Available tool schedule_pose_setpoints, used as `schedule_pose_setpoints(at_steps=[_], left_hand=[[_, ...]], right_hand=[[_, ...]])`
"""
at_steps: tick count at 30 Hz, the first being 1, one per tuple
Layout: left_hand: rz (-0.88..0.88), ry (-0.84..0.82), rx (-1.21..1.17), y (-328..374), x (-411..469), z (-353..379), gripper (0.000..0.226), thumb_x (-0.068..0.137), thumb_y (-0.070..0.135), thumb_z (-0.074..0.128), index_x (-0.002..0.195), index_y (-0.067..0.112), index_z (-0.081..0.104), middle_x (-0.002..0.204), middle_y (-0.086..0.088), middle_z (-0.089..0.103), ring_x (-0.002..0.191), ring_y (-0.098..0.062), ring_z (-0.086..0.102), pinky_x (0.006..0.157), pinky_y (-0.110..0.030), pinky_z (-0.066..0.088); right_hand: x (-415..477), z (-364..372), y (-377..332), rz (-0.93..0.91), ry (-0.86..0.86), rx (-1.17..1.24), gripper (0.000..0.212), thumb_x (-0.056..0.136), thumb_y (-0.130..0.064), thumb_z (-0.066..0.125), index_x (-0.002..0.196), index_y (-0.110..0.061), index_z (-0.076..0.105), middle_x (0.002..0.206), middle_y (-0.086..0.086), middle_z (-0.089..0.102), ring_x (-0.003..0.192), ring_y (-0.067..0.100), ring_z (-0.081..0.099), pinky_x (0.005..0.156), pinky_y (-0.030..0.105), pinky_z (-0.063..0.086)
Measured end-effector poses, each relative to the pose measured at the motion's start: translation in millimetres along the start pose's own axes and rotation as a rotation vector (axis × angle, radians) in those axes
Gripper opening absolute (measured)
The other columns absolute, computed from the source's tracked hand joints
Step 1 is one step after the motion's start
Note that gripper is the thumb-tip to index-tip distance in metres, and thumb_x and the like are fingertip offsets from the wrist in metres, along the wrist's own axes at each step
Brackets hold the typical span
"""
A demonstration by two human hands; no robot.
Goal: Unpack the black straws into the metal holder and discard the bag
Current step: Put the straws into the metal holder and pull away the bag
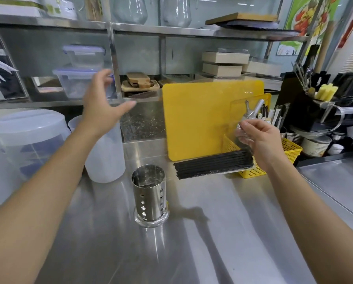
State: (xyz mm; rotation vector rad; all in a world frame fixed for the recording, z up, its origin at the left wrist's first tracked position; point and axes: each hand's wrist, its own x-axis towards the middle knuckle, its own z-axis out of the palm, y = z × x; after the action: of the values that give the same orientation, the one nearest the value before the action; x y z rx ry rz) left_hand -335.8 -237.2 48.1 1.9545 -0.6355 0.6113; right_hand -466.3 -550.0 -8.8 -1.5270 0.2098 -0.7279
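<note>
The holder (149,193), a perforated steel cylinder on a clear round base, stands upright near the middle of the steel tabletop (222,232), and nothing shows above its rim. Up and to the right of the holder, well apart from it, the straws (212,165) lie as 1 flat black bundle, their far end running under the right hand. The right hand (261,142) is raised above that end of the bundle, forearm reaching in from the lower right, wrist bent, back of the hand toward the camera; its fingers (246,128) are pinched together on the bag (247,117), a sheet of clear film that rises crumpled from the grip and also hangs down toward the straws. Whether the straws lie inside the film cannot be told. Behind the bundle, farther from the holder, a yellow board (192,119) leans upright and a yellow basket (290,152) sits to its right. The left hand (102,105) hovers high to the upper left of the holder, arm stretched forward from the lower left, fingers spread apart and slightly curled, thumb pointing right, gripping nothing. Below it, left of the holder, stands a frosted jug (106,160).
</note>
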Motion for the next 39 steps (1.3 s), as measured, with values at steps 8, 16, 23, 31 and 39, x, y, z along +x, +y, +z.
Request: schedule_pose_setpoints(at_steps=[8,16,23,31,39], left_hand=[[0.175,-0.391,0.317,59,25,48,0.09,0.073,0.047,0.07,0.143,0.024,0.018,0.138,-0.003,0.047,0.13,-0.026,0.037,0.11,-0.046,0.02],[0.28,-0.531,0.26,86,30,84,0.021,0.087,0.041,0.057,0.096,0.024,0.066,0.086,0.004,0.07,0.085,-0.017,0.063,0.082,-0.047,0.052],[0.247,-0.535,0.107,82,25,92,0.021,0.09,0.027,0.055,0.08,0.013,0.066,0.077,-0.005,0.071,0.076,-0.021,0.066,0.079,-0.047,0.054],[0.223,-0.513,0.072,79,23,95,0.022,0.091,0.025,0.053,0.085,0.009,0.067,0.077,-0.005,0.07,0.076,-0.02,0.066,0.078,-0.044,0.054],[0.165,-0.482,0.054,77,23,91,0.023,0.091,0.027,0.054,0.092,0.008,0.067,0.081,-0.006,0.071,0.077,-0.017,0.067,0.08,-0.041,0.055]], right_hand=[[4,0,0,-0.004,-0.017,-0.005,0.009,0.084,-0.019,0.063,0.076,-0.02,0.065,0.06,-0.01,0.069,0.071,0.013,0.064,0.075,0.031,0.047],[3,1,3,-0.027,-0.05,-0.022,0.005,0.083,-0.021,0.065,0.081,-0.016,0.066,0.064,-0.008,0.069,0.072,0.013,0.065,0.079,0.036,0.05],[-5,-6,12,-0.018,-0.09,-0.021,0.02,0.082,-0.021,0.064,0.095,-0.006,0.065,0.073,-0.003,0.068,0.071,0.008,0.066,0.071,0.028,0.048],[-23,-23,30,0.098,-0.158,-0.018,0.015,0.077,-0.027,0.067,0.088,-0.018,0.068,0.079,-0.005,0.072,0.083,0.014,0.066,0.077,0.032,0.044],[-39,-39,53,0.129,-0.141,0.016,0.038,0.057,-0.047,0.078,0.086,-0.022,0.074,0.085,-0.004,0.073,0.088,0.017,0.064,0.078,0.035,0.045]])
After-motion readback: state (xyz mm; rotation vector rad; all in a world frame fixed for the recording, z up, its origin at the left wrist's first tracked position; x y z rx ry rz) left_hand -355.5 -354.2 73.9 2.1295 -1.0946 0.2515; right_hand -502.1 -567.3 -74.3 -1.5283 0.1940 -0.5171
